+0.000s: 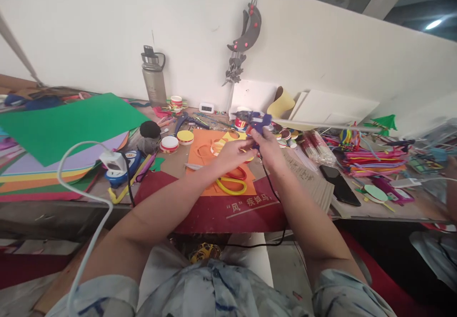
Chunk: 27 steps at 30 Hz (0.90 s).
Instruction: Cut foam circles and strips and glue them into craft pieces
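Note:
My right hand (pixel 268 146) is closed round the handle of a purple hot glue gun (pixel 257 123), whose black cord (pixel 272 188) drops over the table edge. My left hand (pixel 233 154) is closed in a pinch just left of the gun's tip, on a small yellow piece (pixel 228 142) that I cannot make out well. Both hands hover above an orange foam sheet (pixel 200 155) with yellow-handled scissors (pixel 232 183) lying on it.
A green sheet (pixel 67 122) tops a stack of coloured sheets at left, near a blue-and-white device (pixel 119 167) with a white cable. A grey bottle (pixel 154 76) stands by the wall. Tape rolls (pixel 169 143), a black phone (pixel 339 183) and coloured sticks (pixel 374 160) litter the table.

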{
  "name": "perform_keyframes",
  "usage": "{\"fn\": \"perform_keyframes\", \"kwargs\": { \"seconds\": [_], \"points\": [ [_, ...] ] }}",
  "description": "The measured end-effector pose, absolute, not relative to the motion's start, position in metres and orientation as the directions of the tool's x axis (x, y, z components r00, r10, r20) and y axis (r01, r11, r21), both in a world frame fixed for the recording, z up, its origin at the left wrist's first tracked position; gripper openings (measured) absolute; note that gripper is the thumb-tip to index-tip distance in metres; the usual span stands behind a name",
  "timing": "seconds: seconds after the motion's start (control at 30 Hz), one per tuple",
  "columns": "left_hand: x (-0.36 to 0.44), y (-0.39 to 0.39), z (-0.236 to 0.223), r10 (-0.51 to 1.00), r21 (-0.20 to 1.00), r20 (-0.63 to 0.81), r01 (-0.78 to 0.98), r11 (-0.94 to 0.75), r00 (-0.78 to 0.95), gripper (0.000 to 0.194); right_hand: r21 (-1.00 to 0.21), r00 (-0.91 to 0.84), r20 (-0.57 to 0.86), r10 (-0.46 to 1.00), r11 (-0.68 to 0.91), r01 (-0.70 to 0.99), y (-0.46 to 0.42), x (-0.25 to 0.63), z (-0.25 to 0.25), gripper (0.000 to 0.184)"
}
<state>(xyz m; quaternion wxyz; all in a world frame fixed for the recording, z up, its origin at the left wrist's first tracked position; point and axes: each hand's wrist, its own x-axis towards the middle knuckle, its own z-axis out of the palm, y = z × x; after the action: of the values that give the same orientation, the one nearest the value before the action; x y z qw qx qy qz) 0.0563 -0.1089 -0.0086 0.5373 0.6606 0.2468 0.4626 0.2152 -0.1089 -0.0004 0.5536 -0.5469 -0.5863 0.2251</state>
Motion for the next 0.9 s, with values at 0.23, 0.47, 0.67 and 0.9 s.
{"fn": "perform_keyframes", "kwargs": {
  "seconds": [0.23, 0.47, 0.67, 0.9],
  "points": [
    [0.007, -0.066, 0.023, 0.922, 0.843, 0.355, 0.373, -0.388, 0.156, 0.018, -0.916, 0.359, 0.399, 0.843, 0.385, 0.113, -0.106, 0.234, 0.0, 0.03],
    [-0.001, -0.067, 0.017, 0.923, 0.323, -0.074, 0.885, -0.336, 0.377, 0.062, -0.93, 0.342, 0.367, 0.865, 0.347, 0.123, -0.109, 0.233, -0.021, 0.022],
    [0.019, -0.091, 0.017, 0.909, 0.057, -0.179, 0.926, -0.373, 0.377, 0.053, -0.917, 0.268, 0.395, 0.879, 0.359, 0.172, -0.117, 0.235, -0.017, 0.028],
    [0.015, -0.082, 0.012, 0.882, 0.346, -0.124, 0.853, -0.391, 0.455, 0.039, -0.928, 0.252, 0.369, 0.895, 0.339, 0.155, -0.121, 0.231, -0.014, 0.031]
  ]
}}
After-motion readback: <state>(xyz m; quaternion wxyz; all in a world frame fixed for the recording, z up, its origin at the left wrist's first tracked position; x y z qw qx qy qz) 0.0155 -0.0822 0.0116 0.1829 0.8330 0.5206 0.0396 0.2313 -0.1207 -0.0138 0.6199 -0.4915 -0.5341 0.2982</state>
